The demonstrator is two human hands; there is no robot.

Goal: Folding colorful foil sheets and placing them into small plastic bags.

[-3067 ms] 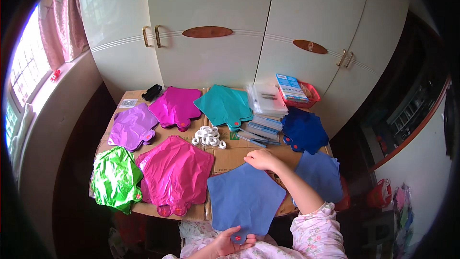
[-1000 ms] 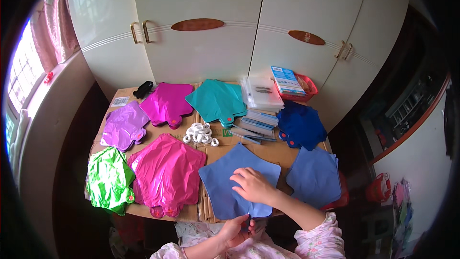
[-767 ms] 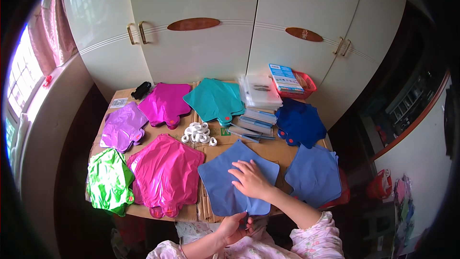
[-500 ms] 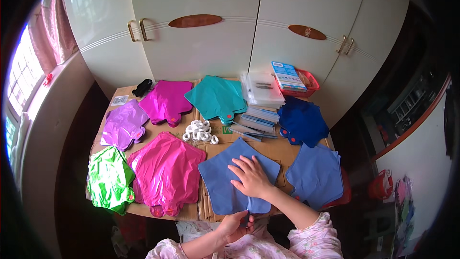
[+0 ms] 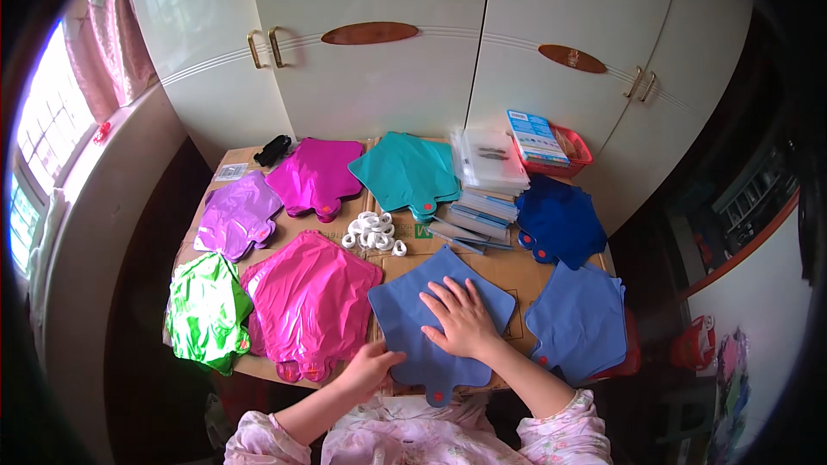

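Head view shows my right hand [image 5: 465,320] spread flat, palm down, on the slate-blue pouch [image 5: 431,327], while my left hand [image 5: 372,368] pinches its near-left edge between thumb and fingers. It lies at the near middle of the counter [image 5: 508,269], spout end toward me. I judge it light, limp and slick, a thin film that would slide and fold; the edge or the stiffer spout looks the best place to hold. Left of it lie a glossy pink pouch [image 5: 310,301] and a crinkled green one [image 5: 205,310]; to the right, a blue stack [image 5: 581,320]; beyond, small white rings [image 5: 375,232].
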